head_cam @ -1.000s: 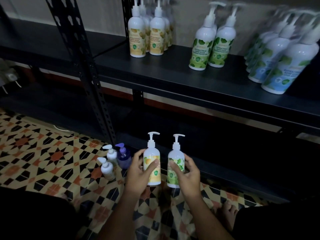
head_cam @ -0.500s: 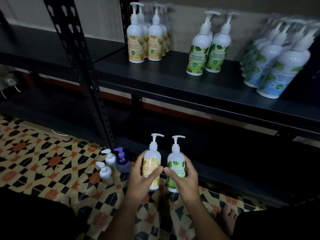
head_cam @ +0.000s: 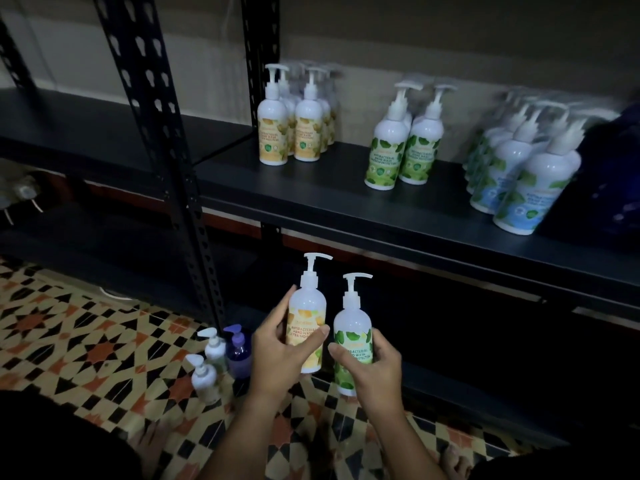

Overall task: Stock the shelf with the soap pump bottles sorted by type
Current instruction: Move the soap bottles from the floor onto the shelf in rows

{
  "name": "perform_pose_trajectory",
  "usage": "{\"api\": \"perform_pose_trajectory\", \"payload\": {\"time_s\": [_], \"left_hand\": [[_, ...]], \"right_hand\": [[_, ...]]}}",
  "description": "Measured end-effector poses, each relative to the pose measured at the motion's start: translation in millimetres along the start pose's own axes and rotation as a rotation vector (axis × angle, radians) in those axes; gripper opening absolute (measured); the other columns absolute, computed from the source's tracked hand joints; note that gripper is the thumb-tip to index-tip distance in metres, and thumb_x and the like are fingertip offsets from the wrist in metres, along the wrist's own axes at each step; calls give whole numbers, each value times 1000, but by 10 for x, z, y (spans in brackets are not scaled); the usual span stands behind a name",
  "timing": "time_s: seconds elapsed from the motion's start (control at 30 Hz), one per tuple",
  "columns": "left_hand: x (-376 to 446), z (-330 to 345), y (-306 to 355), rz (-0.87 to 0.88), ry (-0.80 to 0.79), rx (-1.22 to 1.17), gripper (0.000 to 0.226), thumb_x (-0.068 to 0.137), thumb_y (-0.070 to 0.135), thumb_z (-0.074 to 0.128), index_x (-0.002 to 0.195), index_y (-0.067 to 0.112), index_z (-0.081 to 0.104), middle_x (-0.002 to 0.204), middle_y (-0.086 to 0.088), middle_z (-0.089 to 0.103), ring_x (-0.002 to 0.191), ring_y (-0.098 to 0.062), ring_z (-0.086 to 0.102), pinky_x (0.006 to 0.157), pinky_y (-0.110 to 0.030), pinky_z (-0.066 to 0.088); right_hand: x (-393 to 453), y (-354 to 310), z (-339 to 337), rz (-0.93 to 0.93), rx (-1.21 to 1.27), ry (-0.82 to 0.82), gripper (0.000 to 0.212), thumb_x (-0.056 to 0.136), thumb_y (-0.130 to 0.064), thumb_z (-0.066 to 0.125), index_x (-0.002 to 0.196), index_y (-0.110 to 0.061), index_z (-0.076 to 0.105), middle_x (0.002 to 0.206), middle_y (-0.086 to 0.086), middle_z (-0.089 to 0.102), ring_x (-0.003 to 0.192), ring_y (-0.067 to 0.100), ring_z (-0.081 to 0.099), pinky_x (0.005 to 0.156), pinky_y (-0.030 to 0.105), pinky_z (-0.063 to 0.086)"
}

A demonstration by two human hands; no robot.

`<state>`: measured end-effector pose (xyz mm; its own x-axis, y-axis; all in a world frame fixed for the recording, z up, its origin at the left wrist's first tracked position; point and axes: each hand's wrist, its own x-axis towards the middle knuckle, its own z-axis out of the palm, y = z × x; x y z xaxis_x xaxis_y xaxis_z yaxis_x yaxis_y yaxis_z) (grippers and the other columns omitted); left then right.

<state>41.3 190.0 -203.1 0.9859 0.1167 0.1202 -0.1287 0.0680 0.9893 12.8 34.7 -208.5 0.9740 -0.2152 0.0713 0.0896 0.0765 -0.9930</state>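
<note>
My left hand (head_cam: 277, 355) grips a white pump bottle with a yellow label (head_cam: 308, 306), held upright above the floor. My right hand (head_cam: 372, 367) grips a white pump bottle with a green leaf label (head_cam: 351, 327), a little lower and to its right. On the dark shelf (head_cam: 311, 199) stand three groups: yellow-label bottles (head_cam: 294, 129) at the left, green-label bottles (head_cam: 403, 147) in the middle, blue-label bottles (head_cam: 523, 171) at the right.
Two small white pump bottles (head_cam: 204, 372) and a small purple one (head_cam: 238, 351) stand on the patterned tile floor (head_cam: 86, 341) left of my hands. A perforated black upright (head_cam: 162, 143) rises at the left. A dark blue object (head_cam: 613, 168) sits at the shelf's far right.
Both bottles have risen off the floor, the yellow one higher than the green one. My view has tilted, so the shelf sits lower in the picture.
</note>
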Motion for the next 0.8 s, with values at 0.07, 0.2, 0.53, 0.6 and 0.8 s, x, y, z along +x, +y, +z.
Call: {"api": "perform_pose_trajectory", "payload": {"time_s": [0.07, 0.2, 0.53, 0.6, 0.8], "left_hand": [[68, 13, 119, 37, -2, 5, 81, 77, 9, 90, 147, 28, 55, 121, 10, 76, 109, -13, 74, 90, -36, 61], [182, 40, 377, 106, -1, -12, 82, 75, 18, 91, 148, 26, 55, 118, 7, 77, 108, -15, 74, 90, -39, 61], [455, 234, 1038, 244, -58, 9, 79, 77, 19, 90, 148, 26, 56, 115, 14, 77, 106, -9, 74, 88, -31, 61], [546, 278, 1190, 271, -73, 8, 80, 76, 20, 90, 148, 25, 56, 115, 14, 77, 106, -8, 74, 88, -28, 61], [799, 396, 1621, 356, -120, -21, 83, 71, 30, 89, 147, 22, 57, 117, 12, 77, 108, -8, 74, 90, -27, 60]], "right_hand": [[32, -171, 40, -39, 37, -21, 29, 77, -7, 86, 102, -7, 72, 87, 12, 76, 75, 21, 71, 64, 27, 57], [112, -508, 137, -101, 116, -51, 38, 76, -16, 84, 111, -9, 70, 94, 12, 76, 82, 25, 75, 67, 28, 59], [472, -1286, 26, -298, 51, 1, 29, 86, -18, 79, 112, -18, 68, 97, 10, 75, 89, 28, 73, 77, 39, 61], [568, -1420, -44, -330, 22, 35, 27, 87, -20, 80, 111, -19, 67, 97, 10, 75, 89, 29, 72, 80, 43, 60], [816, -1796, -204, -441, -101, 63, 36, 88, -23, 80, 120, -22, 63, 103, -1, 75, 95, 15, 72, 82, 32, 59]]}}
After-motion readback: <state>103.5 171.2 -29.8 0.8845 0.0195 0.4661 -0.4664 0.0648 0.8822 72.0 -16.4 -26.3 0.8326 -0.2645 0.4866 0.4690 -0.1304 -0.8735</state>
